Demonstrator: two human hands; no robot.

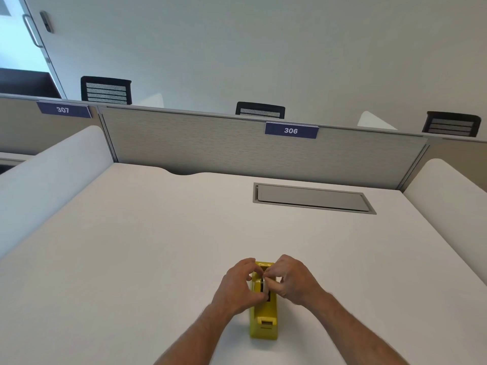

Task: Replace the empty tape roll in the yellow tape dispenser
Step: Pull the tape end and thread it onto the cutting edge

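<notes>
The yellow tape dispenser [264,316] stands on the white desk [158,246] near its front edge, its cutter end toward me. A thin grey tape roll [263,285] sits upright in the dispenser's slot. My left hand [241,287] wraps the dispenser's left side with its fingertips on the roll. From the right, my right hand [292,279] pinches the roll's top edge. Most of the roll and the slot is covered by the fingers of both hands.
A grey cable hatch [312,197] is set into the desk at the back right. A grey partition [237,146] with a blue "306" sign [291,130] closes the far side. White side panels [50,177] flank the desk. Black chair backs show beyond.
</notes>
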